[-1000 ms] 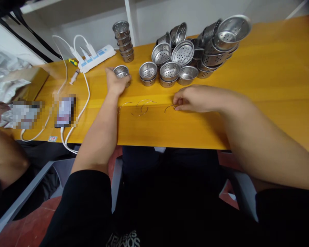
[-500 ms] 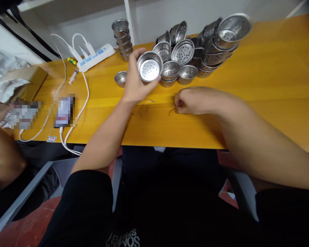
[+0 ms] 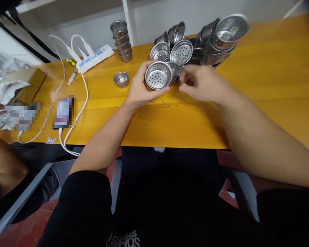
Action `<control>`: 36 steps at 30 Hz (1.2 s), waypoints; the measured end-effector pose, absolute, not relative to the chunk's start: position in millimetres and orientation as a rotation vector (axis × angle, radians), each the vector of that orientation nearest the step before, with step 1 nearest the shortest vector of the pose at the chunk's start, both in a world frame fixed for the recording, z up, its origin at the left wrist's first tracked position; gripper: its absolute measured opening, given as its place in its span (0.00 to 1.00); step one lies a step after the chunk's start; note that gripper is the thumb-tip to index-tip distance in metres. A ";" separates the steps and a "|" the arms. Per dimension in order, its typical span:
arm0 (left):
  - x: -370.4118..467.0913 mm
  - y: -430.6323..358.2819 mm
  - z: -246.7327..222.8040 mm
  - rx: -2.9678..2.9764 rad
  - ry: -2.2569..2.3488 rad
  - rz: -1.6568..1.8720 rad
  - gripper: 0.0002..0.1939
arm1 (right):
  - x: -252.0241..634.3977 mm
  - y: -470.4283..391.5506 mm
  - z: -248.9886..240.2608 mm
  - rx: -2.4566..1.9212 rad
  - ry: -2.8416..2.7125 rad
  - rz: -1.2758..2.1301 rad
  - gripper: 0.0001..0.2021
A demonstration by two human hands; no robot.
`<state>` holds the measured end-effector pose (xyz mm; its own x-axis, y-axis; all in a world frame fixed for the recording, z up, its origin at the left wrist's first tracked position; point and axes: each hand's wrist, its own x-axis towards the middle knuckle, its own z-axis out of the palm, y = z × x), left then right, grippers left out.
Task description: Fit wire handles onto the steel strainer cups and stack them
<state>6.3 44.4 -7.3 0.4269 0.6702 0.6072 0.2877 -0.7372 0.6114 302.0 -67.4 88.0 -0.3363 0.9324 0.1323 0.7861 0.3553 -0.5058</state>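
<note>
My left hand [image 3: 140,85] grips a round, perforated metal cup [image 3: 158,76] by its side, tilted so that its holed bottom faces me. Just right of that cup, my right hand [image 3: 201,82] is raised with its fingers curled together; what they pinch, if anything, is too small to make out. Below the hands a thin bent wire [image 3: 171,105] lies on the yellow table [image 3: 175,128], with another thin wire [image 3: 140,114] near my left wrist. Behind my hands stands a heap of similar perforated cups [image 3: 181,52], partly hidden by them.
A single metal cup [image 3: 121,80] and a stack of cups [image 3: 121,41] stand to the left. A power strip [image 3: 95,59] with white cables, a small syringe [image 3: 72,78] and a phone [image 3: 63,113] lie further left. Another person's arm [image 3: 6,161] is at the left edge.
My left hand has brought the cup right and slightly toward me. My right hand has lifted from the table area up beside the cup. A bent wire now shows below it.
</note>
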 end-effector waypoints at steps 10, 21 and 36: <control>6.3 65.2 -26.4 2.323 0.661 1.281 0.69 | 310.0 -28.6 31.5 -1.147 -1.802 0.504 0.25; 7.1 69.1 -34.4 2.294 0.608 1.254 0.69 | 307.9 -25.8 28.3 -1.155 -1.812 0.489 0.20; 9.5 55.6 -22.0 2.386 0.599 1.321 0.61 | 302.2 -28.7 32.8 -0.980 -1.733 0.520 0.29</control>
